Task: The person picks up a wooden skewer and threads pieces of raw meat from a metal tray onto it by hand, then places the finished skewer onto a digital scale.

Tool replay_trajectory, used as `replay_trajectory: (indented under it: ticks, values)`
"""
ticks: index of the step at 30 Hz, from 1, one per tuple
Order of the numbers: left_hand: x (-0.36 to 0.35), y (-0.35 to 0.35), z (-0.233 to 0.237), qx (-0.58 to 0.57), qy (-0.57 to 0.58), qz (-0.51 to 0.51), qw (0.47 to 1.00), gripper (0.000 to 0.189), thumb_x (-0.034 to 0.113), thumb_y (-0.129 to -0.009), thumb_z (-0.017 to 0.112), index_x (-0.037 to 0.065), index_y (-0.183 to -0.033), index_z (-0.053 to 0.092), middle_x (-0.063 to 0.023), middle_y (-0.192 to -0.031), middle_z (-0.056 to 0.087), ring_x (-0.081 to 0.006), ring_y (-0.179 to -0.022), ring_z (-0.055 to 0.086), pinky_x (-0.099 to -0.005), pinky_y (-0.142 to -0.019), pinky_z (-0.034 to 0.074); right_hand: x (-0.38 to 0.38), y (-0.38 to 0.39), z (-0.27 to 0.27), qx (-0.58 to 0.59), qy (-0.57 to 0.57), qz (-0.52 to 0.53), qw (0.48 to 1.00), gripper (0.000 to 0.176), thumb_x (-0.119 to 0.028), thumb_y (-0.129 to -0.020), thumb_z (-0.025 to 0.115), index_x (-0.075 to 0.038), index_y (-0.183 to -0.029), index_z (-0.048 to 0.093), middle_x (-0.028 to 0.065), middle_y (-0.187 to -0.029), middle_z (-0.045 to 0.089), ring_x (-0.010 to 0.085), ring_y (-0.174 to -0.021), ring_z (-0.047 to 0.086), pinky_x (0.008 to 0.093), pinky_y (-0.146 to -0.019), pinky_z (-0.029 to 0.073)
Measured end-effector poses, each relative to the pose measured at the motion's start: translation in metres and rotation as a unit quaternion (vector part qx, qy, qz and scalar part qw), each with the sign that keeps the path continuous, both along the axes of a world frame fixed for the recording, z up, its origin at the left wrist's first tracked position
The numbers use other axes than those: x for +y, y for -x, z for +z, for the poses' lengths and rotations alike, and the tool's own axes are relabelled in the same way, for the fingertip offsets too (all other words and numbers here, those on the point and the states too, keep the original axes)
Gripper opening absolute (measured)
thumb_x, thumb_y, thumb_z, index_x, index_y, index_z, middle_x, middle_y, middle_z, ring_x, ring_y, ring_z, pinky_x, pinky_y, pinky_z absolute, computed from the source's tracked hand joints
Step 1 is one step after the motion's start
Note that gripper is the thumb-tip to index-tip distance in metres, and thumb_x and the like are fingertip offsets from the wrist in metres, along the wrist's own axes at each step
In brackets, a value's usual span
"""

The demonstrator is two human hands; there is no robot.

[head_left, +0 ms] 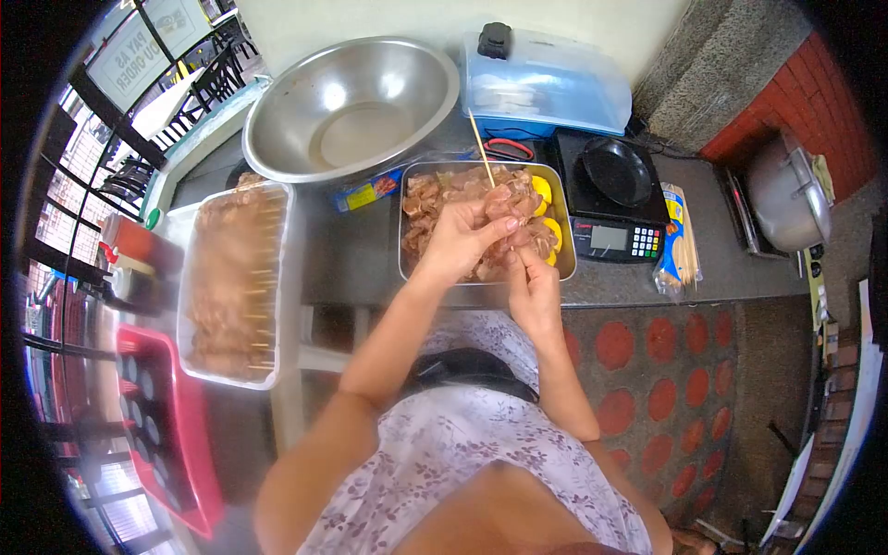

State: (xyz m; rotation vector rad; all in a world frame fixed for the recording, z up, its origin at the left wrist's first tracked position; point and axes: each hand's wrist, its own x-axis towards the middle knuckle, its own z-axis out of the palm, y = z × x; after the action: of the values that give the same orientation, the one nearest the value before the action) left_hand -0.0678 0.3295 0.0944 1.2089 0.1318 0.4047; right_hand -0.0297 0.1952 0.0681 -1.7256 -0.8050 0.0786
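Note:
A thin wooden skewer [482,148] slants up from between my hands, with raw meat pieces [500,201] around its lower part. My left hand [462,242] is closed on the meat, thumb and fingers pinching it. Just to the right, my right hand [535,285] pinches the lower end of the same meat; its fingertips partly hide what they grip. Both hands are above a metal tray [404,268] of raw meat chunks, with yellow rounded things [544,192] along its right side.
Left stands a white tray [188,347] of skewered meat, with a pink crate [205,462] below. Behind are a large steel bowl [351,129] and a blue clear-lidded box [546,88]. On the right are a digital scale [610,239], a skewer pack [680,240] and a metal pot [786,199].

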Motion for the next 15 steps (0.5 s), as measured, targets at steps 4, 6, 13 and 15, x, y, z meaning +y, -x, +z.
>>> replay_trajectory:
  ticks: [4,6,13,15]
  values:
    - [0.003,-0.002,-0.004,0.023,-0.041,0.008,0.999,0.029,0.009,-0.087,0.063,-0.001,-0.114,0.059,-0.0035,-0.098,0.066,-0.0071,-0.084,0.058,-0.021,-0.073,0.048,-0.002,0.0,0.008,0.053,0.043,0.025,0.997,0.02,-0.013,-0.095,0.047,0.001,-0.085,0.056,0.008,-0.061,0.052,0.0128,-0.058,0.049,0.0306,-0.055,0.041]
    - [0.006,-0.002,-0.002,0.035,-0.052,0.001,0.998,0.03,0.011,-0.088,0.063,-0.001,-0.115,0.059,-0.0035,-0.098,0.066,-0.0072,-0.084,0.059,-0.0214,-0.073,0.048,-0.003,-0.002,0.011,0.059,0.035,0.023,0.997,0.021,-0.015,-0.094,0.046,0.0,-0.081,0.054,0.0107,-0.058,0.053,0.0168,-0.052,0.052,0.033,-0.052,0.042]
    - [0.014,-0.002,0.009,0.033,-0.016,-0.01,0.999,0.028,0.013,-0.09,0.06,-0.002,-0.113,0.06,-0.0043,-0.096,0.066,-0.0068,-0.08,0.059,-0.0217,-0.069,0.05,-0.001,-0.009,-0.003,0.022,0.023,0.018,0.999,0.022,-0.016,-0.095,0.045,0.0,-0.089,0.059,0.0168,-0.072,0.06,0.0285,-0.065,0.059,0.0362,-0.063,0.046]
    - [0.017,-0.006,0.004,0.049,-0.035,0.003,0.998,0.027,0.012,-0.09,0.06,-0.003,-0.113,0.06,-0.0047,-0.096,0.066,-0.0077,-0.08,0.06,-0.0221,-0.069,0.05,-0.001,-0.009,-0.002,-0.001,0.008,0.023,1.0,0.022,-0.016,-0.095,0.045,-0.001,-0.091,0.059,0.0177,-0.075,0.062,0.0306,-0.068,0.06,0.0366,-0.065,0.047]
